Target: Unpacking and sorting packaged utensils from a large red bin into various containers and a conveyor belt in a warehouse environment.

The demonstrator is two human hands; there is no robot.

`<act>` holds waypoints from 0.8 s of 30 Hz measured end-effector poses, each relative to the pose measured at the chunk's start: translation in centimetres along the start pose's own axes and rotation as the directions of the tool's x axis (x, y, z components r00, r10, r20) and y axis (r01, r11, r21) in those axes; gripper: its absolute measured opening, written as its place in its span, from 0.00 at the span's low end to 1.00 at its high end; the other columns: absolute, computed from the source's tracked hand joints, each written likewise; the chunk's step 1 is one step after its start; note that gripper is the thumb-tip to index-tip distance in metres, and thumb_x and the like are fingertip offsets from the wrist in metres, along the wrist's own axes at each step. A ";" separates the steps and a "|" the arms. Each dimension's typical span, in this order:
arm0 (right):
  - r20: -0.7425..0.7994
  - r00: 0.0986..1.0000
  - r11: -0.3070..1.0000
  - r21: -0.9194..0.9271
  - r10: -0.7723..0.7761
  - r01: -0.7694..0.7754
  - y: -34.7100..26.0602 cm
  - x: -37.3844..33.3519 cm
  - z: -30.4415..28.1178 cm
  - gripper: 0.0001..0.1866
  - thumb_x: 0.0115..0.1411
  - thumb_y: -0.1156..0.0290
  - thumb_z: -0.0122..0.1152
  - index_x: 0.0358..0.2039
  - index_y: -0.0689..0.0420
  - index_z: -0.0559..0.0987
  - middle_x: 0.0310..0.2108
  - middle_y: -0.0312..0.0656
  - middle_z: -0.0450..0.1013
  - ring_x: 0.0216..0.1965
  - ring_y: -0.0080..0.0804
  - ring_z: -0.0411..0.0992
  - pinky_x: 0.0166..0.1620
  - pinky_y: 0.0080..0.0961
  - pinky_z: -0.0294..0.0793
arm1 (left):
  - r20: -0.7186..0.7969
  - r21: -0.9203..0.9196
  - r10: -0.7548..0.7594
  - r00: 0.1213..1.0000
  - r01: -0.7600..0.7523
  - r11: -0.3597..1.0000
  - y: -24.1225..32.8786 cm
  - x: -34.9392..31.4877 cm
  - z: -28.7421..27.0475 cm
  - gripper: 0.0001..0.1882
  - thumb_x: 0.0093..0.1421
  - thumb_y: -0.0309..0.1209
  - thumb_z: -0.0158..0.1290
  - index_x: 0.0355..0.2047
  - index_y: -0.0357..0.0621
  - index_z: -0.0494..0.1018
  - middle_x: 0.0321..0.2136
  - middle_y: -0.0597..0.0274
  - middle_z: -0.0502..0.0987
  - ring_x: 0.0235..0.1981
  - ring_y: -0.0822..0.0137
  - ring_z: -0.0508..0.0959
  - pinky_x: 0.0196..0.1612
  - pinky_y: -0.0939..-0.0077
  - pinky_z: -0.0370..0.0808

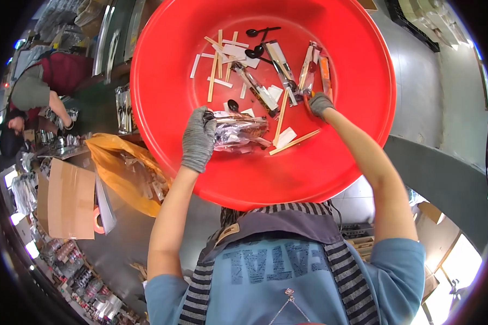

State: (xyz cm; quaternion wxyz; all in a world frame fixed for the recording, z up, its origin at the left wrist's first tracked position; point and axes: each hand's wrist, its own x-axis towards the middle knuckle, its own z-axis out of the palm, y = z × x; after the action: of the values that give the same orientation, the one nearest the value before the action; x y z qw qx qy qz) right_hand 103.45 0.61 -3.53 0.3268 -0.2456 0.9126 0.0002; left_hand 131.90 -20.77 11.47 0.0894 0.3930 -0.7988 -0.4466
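My left hand (198, 141), in a grey knit glove, is closed round one end of a bundle of clear plastic cutlery packets (240, 132). The bundle lies over the inside of a large red plastic basin (244, 187). On the basin's right side my right hand (320, 104), gloved the same way, is closed on a slim red-handled tool (307, 101); its working end is hard to make out. Just beyond that hand lie a clear packet with chopsticks (310, 65) and an orange packet (325, 75). A dark-printed packet (255, 89) rests between the hands.
Loose wooden chopsticks (281, 116), black plastic spoons (253, 52) and white paper slips (284, 137) are scattered in the basin. An orange sack (119, 168) and a cardboard box (71, 197) stand at left. Another person (35, 89) works at a bench beyond them.
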 end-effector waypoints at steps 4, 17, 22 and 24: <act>0.170 0.799 0.432 0.893 -0.578 0.123 -2.3 -7.9 -2.4 0.11 0.51 0.70 0.60 0.32 0.63 0.73 0.29 0.48 0.74 0.32 0.40 0.75 0.34 0.32 0.76 | -0.049 0.188 0.020 0.999 -0.011 0.982 -0.4 -0.7 -0.1 0.16 0.54 0.27 0.50 0.43 0.38 0.64 0.36 0.49 0.72 0.38 0.54 0.74 0.42 0.67 0.70; -0.377 0.711 0.466 0.560 -0.593 0.685 -16.0 -12.0 7.4 0.09 0.56 0.71 0.53 0.38 0.58 0.70 0.31 0.41 0.72 0.32 0.29 0.71 0.30 0.24 0.71 | 0.164 -0.313 -0.015 0.986 0.066 0.947 -5.2 -0.1 2.1 0.20 0.53 0.26 0.53 0.45 0.34 0.60 0.37 0.53 0.70 0.38 0.67 0.72 0.41 0.74 0.70; 0.023 0.922 -0.039 0.998 -0.385 -0.041 -16.7 -15.4 2.1 0.08 0.57 0.70 0.53 0.37 0.58 0.71 0.31 0.37 0.70 0.31 0.22 0.68 0.30 0.17 0.69 | 0.528 0.053 -0.047 0.848 0.022 0.998 -3.1 -3.0 -1.1 0.55 0.33 0.28 0.66 0.57 0.38 0.41 0.49 0.37 0.55 0.49 0.47 0.67 0.52 0.63 0.66; 0.287 0.864 -0.342 0.831 -0.414 -0.439 -17.3 -15.8 1.7 0.08 0.60 0.68 0.48 0.35 0.59 0.71 0.30 0.34 0.68 0.32 0.20 0.67 0.33 0.15 0.68 | 0.557 0.227 -0.167 0.814 0.045 0.973 -0.6 -3.8 -1.5 0.52 0.36 0.24 0.62 0.57 0.42 0.40 0.49 0.33 0.54 0.49 0.44 0.65 0.52 0.63 0.66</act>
State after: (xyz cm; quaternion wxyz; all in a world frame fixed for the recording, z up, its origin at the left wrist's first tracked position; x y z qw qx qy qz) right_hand 122.77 -7.26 7.38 0.6059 0.1535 0.3846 -0.6792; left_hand 135.54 -19.21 12.67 -0.2201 0.2921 -0.8066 -0.4644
